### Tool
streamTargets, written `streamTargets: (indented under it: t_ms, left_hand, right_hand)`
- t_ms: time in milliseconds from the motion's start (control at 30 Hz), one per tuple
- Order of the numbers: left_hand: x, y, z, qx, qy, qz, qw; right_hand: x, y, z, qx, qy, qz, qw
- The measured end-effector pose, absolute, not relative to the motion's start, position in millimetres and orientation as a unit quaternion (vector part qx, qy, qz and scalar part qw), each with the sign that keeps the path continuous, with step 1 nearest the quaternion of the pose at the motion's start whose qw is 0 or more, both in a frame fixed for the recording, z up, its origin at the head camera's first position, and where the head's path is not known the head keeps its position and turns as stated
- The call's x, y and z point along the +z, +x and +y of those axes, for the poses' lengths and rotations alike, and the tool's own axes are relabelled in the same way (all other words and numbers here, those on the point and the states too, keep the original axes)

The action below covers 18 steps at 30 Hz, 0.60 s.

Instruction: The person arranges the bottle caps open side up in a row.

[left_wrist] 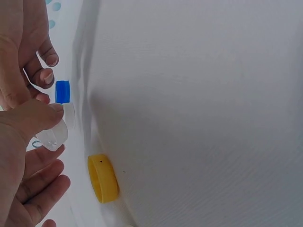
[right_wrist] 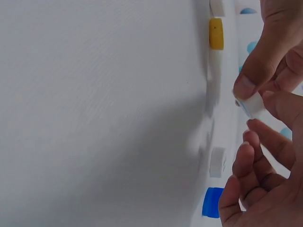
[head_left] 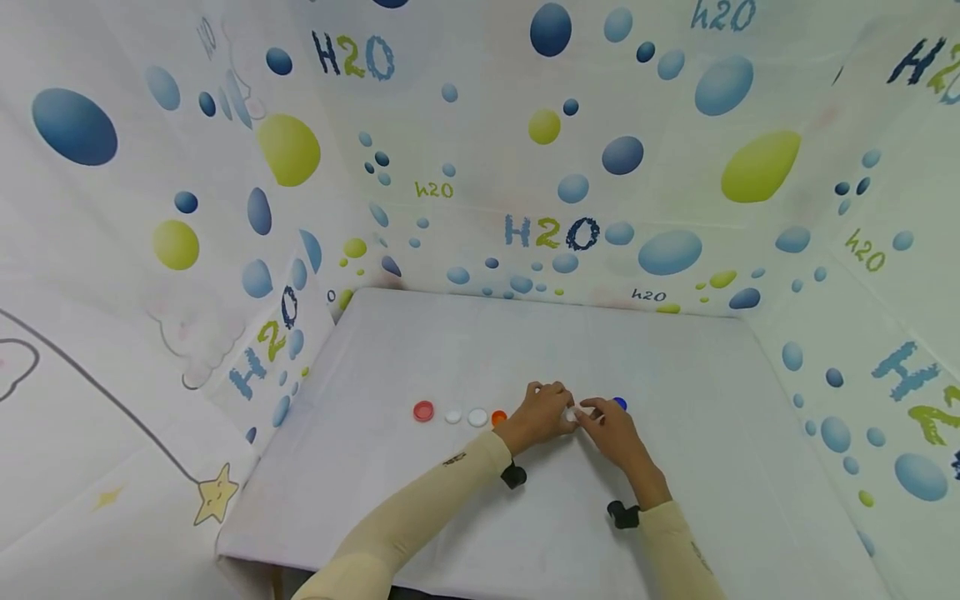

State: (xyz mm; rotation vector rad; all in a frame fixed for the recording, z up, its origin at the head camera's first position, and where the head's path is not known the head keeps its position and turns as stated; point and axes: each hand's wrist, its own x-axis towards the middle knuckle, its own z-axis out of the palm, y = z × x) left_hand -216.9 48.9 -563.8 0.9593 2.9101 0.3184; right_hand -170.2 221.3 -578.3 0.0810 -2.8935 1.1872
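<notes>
A translucent white bottle cap is held above the table between both hands. My left hand pinches it, with the thumb on its side in the left wrist view. From the other side my right hand grips the same cap with thumb and forefinger; its other fingers are loosely bent. Below the hands, a yellow cap stands on the table, hidden in the head view. A white cap and a blue cap are beside the right hand.
To the left of the hands, a red cap, two white caps and an orange cap lie in a row. The table has a white cloth, and printed curtains rise behind it and at the sides.
</notes>
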Motion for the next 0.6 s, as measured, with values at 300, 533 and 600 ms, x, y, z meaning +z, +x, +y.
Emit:
streamTargets:
  t_ms: [300, 533, 600]
  left_hand:
    - [-568.1, -214.7, 49.1, 0.102, 0.325, 0.939, 0.046]
    - [-564.4, -210.6, 47.7, 0.094, 0.329, 0.938, 0.055]
    - [-563.6, -209.7, 46.6, 0.097, 0.332, 0.937, 0.054]
  right_hand:
    - [-584.5, -167.5, 230.5, 0.365, 0.057, -0.929, -0.029]
    - [-587.3, -165.5, 232.4, 0.356, 0.072, -0.931, -0.042]
    - [-587.2, -165.7, 232.3, 0.352, 0.073, -0.932, -0.044]
